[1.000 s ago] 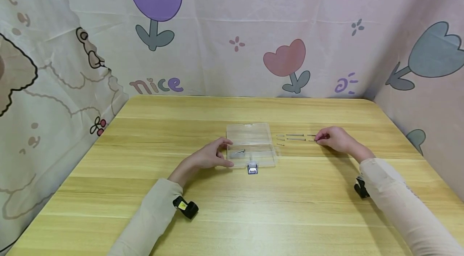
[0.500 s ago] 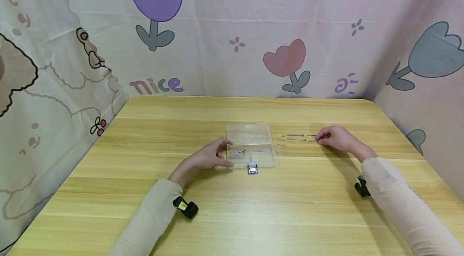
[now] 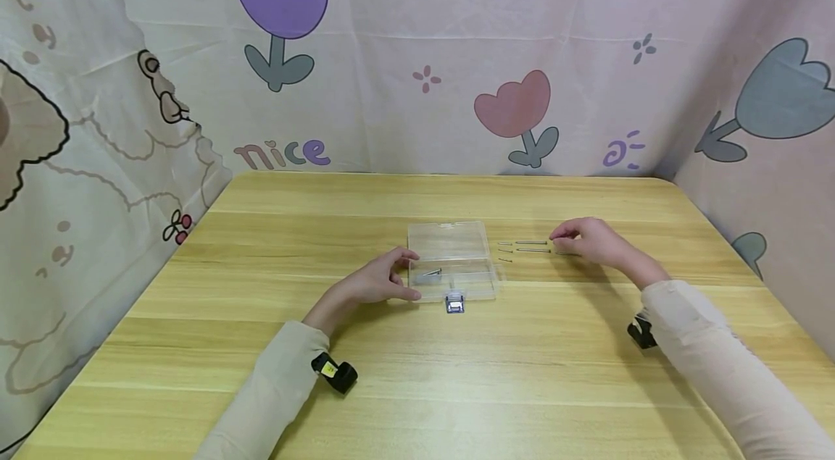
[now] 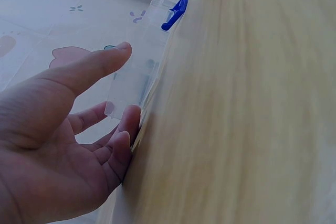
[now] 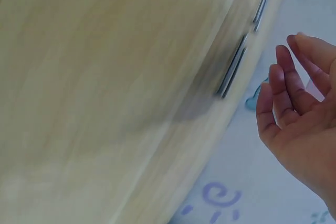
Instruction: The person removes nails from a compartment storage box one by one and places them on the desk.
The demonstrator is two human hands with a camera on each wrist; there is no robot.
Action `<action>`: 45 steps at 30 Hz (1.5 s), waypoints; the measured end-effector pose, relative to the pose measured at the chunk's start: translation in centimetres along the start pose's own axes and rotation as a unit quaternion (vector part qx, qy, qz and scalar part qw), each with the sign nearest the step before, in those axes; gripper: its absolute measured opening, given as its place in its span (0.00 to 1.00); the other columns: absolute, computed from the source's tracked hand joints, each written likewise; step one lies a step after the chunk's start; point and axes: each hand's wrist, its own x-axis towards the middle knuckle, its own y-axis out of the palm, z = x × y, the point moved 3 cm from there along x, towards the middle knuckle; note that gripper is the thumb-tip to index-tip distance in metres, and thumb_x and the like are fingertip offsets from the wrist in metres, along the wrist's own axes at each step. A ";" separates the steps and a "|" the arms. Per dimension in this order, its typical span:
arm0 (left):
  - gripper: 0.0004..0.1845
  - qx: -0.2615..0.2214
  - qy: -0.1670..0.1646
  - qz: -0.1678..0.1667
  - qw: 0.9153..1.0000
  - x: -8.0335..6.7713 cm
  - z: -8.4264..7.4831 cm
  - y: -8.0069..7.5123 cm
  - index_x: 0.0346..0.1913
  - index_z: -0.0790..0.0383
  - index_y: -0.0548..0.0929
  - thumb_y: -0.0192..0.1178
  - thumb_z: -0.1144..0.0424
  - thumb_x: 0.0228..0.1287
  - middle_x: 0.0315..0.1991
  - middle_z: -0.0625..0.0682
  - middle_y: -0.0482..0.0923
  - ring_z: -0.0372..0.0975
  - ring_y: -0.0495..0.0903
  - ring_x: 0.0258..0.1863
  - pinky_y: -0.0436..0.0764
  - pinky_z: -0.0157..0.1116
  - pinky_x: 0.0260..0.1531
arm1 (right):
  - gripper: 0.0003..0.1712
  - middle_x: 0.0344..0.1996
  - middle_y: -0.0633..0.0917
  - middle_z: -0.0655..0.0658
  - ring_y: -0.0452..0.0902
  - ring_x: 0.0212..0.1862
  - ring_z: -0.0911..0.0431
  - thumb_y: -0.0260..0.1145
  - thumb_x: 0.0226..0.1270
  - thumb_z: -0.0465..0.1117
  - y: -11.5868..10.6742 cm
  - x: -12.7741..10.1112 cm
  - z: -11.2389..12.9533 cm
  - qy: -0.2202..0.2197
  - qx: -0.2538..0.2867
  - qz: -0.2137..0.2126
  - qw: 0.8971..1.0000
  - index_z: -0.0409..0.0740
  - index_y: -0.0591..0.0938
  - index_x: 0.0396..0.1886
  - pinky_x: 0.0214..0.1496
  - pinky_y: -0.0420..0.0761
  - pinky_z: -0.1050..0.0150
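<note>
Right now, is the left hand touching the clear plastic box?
Touching. In the left wrist view the left hand has fingertips pressed against the end wall of the clear plastic box, with the thumb reaching over it.

Open tabletop, one crowded strip mid-table

The clear box (image 3: pixel 452 261) with its raised lid blocked the centre, the left hand (image 3: pixel 381 281) against its left side; just right lay the nails (image 3: pixel 531 250), under the right hand (image 3: pixel 587 241). Bare table (image 3: pixel 457 373) stretched wide near and far.
</note>
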 end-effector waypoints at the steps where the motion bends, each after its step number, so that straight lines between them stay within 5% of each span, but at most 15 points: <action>1: 0.36 -0.001 0.000 0.000 1.000 0.0 0.0 0.0 0.65 0.59 0.67 0.72 0.63 0.55 0.59 0.57 0.66 0.41 0.69 0.32 0.68 0.35 0.28 | 0.08 0.32 0.85 0.45 0.75 0.36 0.52 0.64 0.66 0.37 0.2 0.1 0.5 -0.003 -0.001 0.006 1.000 0.35 0.85 0.38 0.38 0.73 0.58; 12: 0.36 -0.002 -0.001 0.002 1.000 -0.1 -0.1 0.0 0.65 0.59 0.67 0.72 0.63 0.55 0.60 0.57 0.65 0.42 0.69 0.33 0.69 0.35 0.29 | 0.06 0.38 0.85 0.43 0.78 0.42 0.49 0.66 0.64 0.32 3.1 2.3 5.6 -0.052 -0.003 0.046 0.998 0.36 0.86 0.38 0.47 0.76 0.49; 45: 0.36 0.000 -0.002 0.008 1.000 -0.2 -0.3 -0.1 0.66 0.61 0.66 0.71 0.64 0.56 0.61 0.60 0.65 0.41 0.69 0.30 0.68 0.34 0.27 | 0.04 0.34 0.86 0.47 0.78 0.42 0.52 0.70 0.59 0.32 10.7 7.8 15.1 -0.192 -0.005 0.124 0.974 0.39 0.89 0.34 0.47 0.77 0.59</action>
